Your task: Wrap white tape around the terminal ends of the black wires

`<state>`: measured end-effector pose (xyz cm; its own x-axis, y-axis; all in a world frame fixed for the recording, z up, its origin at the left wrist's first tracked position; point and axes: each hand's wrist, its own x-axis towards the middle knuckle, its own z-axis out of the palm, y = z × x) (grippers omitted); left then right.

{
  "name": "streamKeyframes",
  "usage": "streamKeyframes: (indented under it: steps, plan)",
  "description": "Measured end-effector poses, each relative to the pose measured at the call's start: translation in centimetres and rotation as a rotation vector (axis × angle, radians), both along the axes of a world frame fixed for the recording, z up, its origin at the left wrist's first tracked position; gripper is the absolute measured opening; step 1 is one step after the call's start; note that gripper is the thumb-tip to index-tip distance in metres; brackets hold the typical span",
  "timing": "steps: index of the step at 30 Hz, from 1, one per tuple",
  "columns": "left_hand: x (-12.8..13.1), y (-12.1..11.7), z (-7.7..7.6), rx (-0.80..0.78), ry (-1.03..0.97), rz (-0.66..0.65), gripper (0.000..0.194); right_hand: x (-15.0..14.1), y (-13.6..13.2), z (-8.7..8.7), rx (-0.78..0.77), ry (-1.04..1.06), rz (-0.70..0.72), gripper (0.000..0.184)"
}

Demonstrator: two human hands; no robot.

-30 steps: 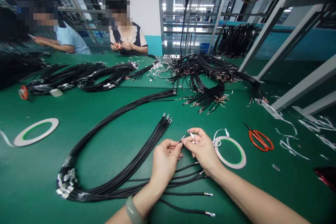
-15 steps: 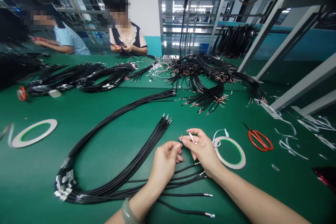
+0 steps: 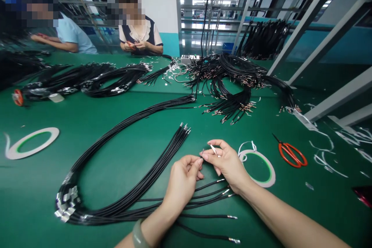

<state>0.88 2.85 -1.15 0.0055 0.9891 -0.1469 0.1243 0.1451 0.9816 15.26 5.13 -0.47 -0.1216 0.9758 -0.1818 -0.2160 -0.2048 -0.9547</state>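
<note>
Green bench mat [image 3: 87, 170]. Nearest, at 9 o'clock from the hands: black cable bundle [image 3: 116, 197], its loose ends running beneath them. At 3 o'clock: white tape roll [image 3: 271, 172], orange scissors [image 3: 292, 155] beyond. At 12 o'clock, across the bench: co-worker [image 3: 139, 35], steel racks [image 3: 223, 11] to the far side. Left hand [image 3: 183, 180] pinches crimped wire end [image 3: 202, 152], fingertips together; right hand [image 3: 228, 164] pinches white tape strip [image 3: 214, 150] just beside it.

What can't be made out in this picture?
Head view:
- Small metal tip at the left hand: fingers hide most of it.
- White strip in the right hand: too small, partly behind fingers.
- Dark red object: cut off by the right edge.
- Co-worker's hands: too small to see what they hold.
</note>
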Motion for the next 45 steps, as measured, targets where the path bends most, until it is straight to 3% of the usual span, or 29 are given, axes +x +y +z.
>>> streamKeyframes:
  steps: [12,27,45]
  plan:
    - [0.1,0.3,0.1,-0.013,0.019,-0.007,0.024,0.3,0.7,0.2,-0.036,0.017,0.045,0.041]
    - [0.1,0.3,0.2,-0.060,-0.082,0.126,0.024,-0.8,-0.8,0.5,-0.020,-0.032,-0.070,0.037]
    - [0.5,0.0,-0.2,-0.005,-0.029,0.170,0.022,-1.4,-1.0,0.4,0.043,-0.138,-0.168,0.043]
